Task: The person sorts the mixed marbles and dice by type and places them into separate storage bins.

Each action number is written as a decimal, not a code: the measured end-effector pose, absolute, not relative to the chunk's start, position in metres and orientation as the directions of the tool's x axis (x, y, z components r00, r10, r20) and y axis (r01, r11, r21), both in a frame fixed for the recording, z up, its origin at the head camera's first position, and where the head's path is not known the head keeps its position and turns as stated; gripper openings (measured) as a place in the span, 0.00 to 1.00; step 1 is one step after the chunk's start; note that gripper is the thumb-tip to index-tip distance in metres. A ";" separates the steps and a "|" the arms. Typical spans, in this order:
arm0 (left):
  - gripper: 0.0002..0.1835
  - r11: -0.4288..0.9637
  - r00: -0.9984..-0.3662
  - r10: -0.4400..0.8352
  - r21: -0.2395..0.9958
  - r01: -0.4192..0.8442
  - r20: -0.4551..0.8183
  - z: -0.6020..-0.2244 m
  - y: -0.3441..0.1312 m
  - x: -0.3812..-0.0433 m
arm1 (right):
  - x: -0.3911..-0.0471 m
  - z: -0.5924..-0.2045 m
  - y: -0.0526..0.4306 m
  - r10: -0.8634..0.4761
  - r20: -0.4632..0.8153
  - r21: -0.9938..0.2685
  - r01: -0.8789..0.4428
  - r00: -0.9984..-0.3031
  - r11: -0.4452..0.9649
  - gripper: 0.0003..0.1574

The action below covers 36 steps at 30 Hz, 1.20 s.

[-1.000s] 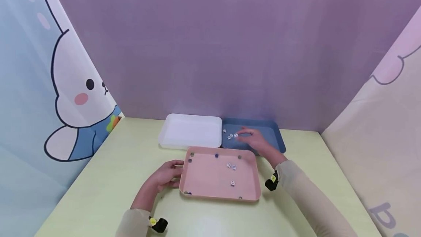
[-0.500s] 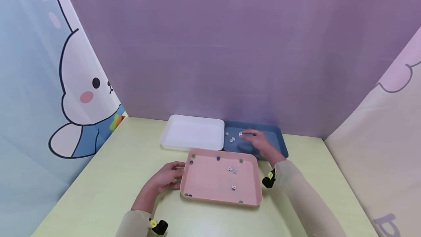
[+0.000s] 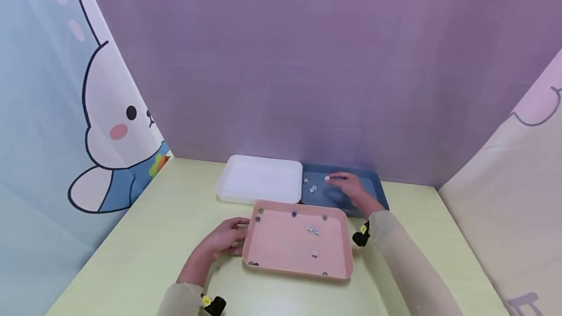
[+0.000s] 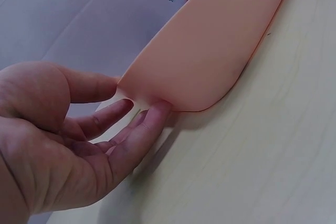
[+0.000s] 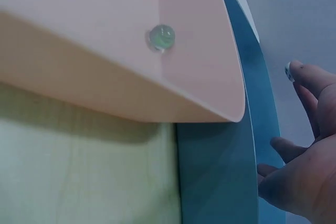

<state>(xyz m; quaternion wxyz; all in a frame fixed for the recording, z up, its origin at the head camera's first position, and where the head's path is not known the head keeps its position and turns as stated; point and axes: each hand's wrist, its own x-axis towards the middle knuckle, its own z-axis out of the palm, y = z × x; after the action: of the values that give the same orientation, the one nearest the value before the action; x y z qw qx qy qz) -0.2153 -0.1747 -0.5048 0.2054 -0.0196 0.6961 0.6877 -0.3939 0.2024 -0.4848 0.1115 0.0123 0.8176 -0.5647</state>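
Observation:
In the head view my right hand (image 3: 349, 187) is over the blue tray (image 3: 373, 189), pinching a white die (image 3: 327, 178) at its fingertips. That die also shows at the fingertips in the right wrist view, beyond the tray's rim. Several other white dice (image 3: 313, 188) lie toward the blue tray's left side. My left hand (image 3: 226, 238) is at the left side of the pink tray (image 3: 281, 247), its fairly straight fingertips touching the outer wall near a corner. Inside the pink tray are 3 dice (image 3: 315, 253) and several glass marbles (image 5: 162, 36), mostly along its edges.
A white tray (image 3: 259, 179) stands at the back left, side by side with the blue one. The pink tray sits in front of both. The pale yellow table (image 3: 145, 238) ends at a purple backdrop (image 3: 281, 62), with printed curtains on both sides.
My right hand has drawn the pinched die rightward, apart from the other dice in the blue tray. The left hand stays at the pink tray's side. The head view has shifted slightly.

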 end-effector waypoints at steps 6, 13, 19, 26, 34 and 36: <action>0.24 0.053 -0.916 0.255 0.950 -0.306 -0.309 -0.503 -0.172 -0.217 | -0.398 -0.482 0.205 -0.094 -0.188 -0.904 0.134 -0.978 0.406 0.23; 0.25 0.057 -0.915 0.251 0.949 -0.312 -0.316 -0.506 -0.171 -0.214 | -0.395 -0.484 0.205 -0.106 -0.190 -0.887 0.124 -0.976 0.445 0.24; 0.25 0.062 -0.911 0.245 0.943 -0.327 -0.332 -0.512 -0.170 -0.211 | -0.392 -0.489 0.208 -0.112 -0.203 -0.877 0.130 -0.973 0.463 0.27; 0.25 0.060 -0.916 0.247 0.948 -0.311 -0.316 -0.514 -0.170 -0.211 | -0.391 -0.491 0.210 -0.109 -0.194 -0.882 0.125 -0.975 0.455 0.26; 0.24 0.074 -0.920 0.226 0.947 -0.312 -0.321 -0.509 -0.171 -0.214 | -0.386 -0.483 0.210 -0.121 -0.169 -0.877 0.094 -0.978 0.472 0.25; 0.24 0.072 -0.921 0.220 0.947 -0.313 -0.321 -0.508 -0.172 -0.215 | -0.384 -0.478 0.208 -0.135 -0.160 -0.866 0.073 -0.978 0.495 0.25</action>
<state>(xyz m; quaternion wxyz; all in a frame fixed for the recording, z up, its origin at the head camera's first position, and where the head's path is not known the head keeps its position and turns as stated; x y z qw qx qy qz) -0.2149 -0.1721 -0.5080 0.1959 -0.0329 0.7056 0.6802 -0.3845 0.2080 -0.4779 0.1035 -0.0178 0.8583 -0.5023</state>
